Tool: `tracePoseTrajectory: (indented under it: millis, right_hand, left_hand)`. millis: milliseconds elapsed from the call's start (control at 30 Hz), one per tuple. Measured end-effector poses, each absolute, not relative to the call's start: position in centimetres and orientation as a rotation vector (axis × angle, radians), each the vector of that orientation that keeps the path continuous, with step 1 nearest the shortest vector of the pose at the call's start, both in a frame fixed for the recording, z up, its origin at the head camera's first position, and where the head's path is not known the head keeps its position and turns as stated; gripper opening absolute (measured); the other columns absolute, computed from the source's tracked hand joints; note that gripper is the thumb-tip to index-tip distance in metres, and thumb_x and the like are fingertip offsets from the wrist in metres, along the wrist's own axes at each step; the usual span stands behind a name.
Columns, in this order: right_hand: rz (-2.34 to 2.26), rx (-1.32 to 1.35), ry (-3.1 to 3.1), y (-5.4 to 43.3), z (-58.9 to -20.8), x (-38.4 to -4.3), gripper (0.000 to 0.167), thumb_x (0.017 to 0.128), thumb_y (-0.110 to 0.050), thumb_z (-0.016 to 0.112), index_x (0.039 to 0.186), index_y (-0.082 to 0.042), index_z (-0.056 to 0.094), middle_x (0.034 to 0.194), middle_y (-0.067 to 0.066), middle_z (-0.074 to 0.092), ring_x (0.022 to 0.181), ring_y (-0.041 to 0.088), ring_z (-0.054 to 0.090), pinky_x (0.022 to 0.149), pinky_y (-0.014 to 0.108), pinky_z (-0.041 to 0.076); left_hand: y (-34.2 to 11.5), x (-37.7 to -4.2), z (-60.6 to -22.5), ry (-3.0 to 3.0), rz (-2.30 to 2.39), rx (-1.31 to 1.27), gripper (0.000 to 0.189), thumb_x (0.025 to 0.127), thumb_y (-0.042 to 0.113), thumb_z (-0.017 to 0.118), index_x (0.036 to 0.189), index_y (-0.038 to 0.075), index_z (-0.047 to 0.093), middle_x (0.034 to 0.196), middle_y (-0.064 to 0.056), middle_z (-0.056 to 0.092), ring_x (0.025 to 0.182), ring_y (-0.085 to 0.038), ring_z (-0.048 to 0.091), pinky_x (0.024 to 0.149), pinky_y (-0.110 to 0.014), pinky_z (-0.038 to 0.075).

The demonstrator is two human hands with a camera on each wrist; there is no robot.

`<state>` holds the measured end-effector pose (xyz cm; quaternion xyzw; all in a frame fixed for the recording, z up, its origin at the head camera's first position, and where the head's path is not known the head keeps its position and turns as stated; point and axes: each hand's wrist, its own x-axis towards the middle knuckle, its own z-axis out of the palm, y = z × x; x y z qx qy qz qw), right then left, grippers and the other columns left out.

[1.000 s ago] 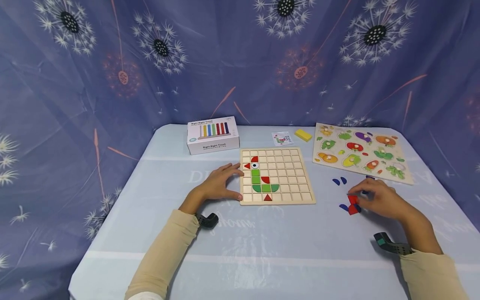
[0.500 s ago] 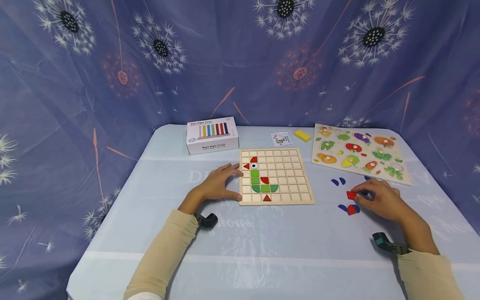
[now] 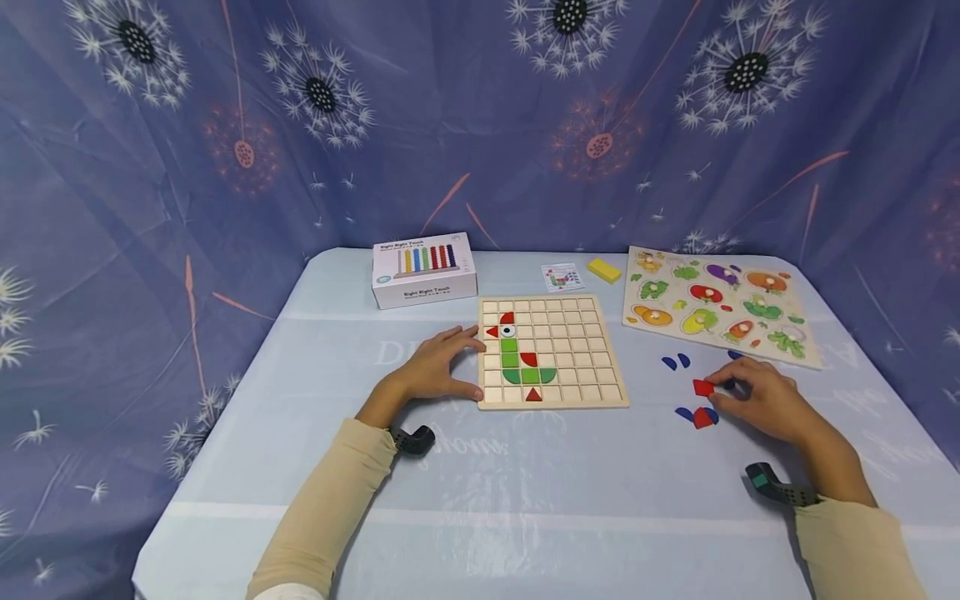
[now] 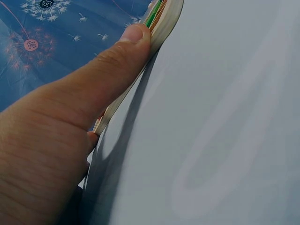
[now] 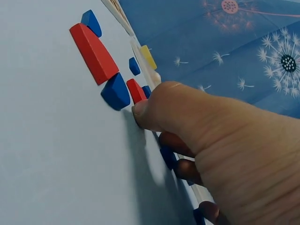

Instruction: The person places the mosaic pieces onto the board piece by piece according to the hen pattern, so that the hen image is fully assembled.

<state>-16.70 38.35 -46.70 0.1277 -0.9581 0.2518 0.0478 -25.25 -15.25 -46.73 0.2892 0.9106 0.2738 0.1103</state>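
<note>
My left hand (image 3: 435, 367) rests at the left edge of a wooden grid board (image 3: 577, 354), its straight thumb (image 4: 112, 63) pressing the rim near a corner. Green squares (image 3: 509, 352), green rounded pieces, red pieces and a white eye piece (image 3: 507, 331) form a bird shape in the grid. Off to the right, my right hand (image 3: 761, 398) pinches a small red piece (image 3: 702, 388) between thumb and fingertips, low at the table. Just below it lies another red piece (image 3: 702, 419) with blue pieces (image 3: 683, 413) beside it. The fingers hide part of the held piece.
Two blue half-round pieces (image 3: 669, 363) lie above the right hand. Behind stand a vegetable knob puzzle (image 3: 690, 317), a yellow block (image 3: 604, 270), a picture card (image 3: 562, 277) and a white toy box (image 3: 425, 271). A patterned cloth (image 3: 480, 125) hangs along the table's far edge.
The upper red piece, overlapping or touching the lower one a second ago, now sits apart and above it in my right fingers. The left hand and board keep their places.
</note>
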Motion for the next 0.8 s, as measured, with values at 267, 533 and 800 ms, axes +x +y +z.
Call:
tracePoseTrajectory:
  millis: [267, 533, 800]
  right_hand:
    - [0.851, 0.404, -2.873, 38.34, -46.85, -16.59, 0.027, 0.080, -0.002, 0.083, 0.105, -0.007, 0.074, 0.106, 0.017, 0.064, 0.108, 0.043, 0.053, 0.086, 0.068, 0.033]
    - [0.809, 0.381, -2.873, 38.20, -46.96, -16.53, 0.026, 0.079, -0.004, 0.083, 0.103, -0.009, 0.073, 0.103, 0.014, 0.064, 0.106, 0.042, 0.053, 0.082, 0.065, 0.029]
    - [0.751, 0.380, -2.877, 38.12, -46.97, -16.90, 0.027, 0.078, -0.007, 0.085, 0.102, -0.009, 0.073, 0.100, 0.009, 0.062, 0.099, 0.031, 0.052, 0.082, 0.053, 0.036]
  left_hand:
    - [-15.29, -25.17, -46.56, 2.669, 0.819, 0.844, 0.083, 0.072, 0.061, 0.085, 0.142, 0.028, 0.052, 0.167, 0.005, 0.022, 0.153, -0.026, 0.011, 0.118, -0.057, 0.015]
    - [-15.24, -25.19, -46.68, 2.666, 0.825, 0.847, 0.084, 0.072, 0.063, 0.084, 0.142, 0.029, 0.052, 0.167, 0.005, 0.022, 0.153, -0.026, 0.011, 0.118, -0.058, 0.014]
    - [-15.26, -25.26, -46.58, 2.668, 0.822, 0.843, 0.083, 0.073, 0.061, 0.085, 0.142, 0.028, 0.052, 0.167, 0.004, 0.022, 0.153, -0.025, 0.011, 0.118, -0.057, 0.013]
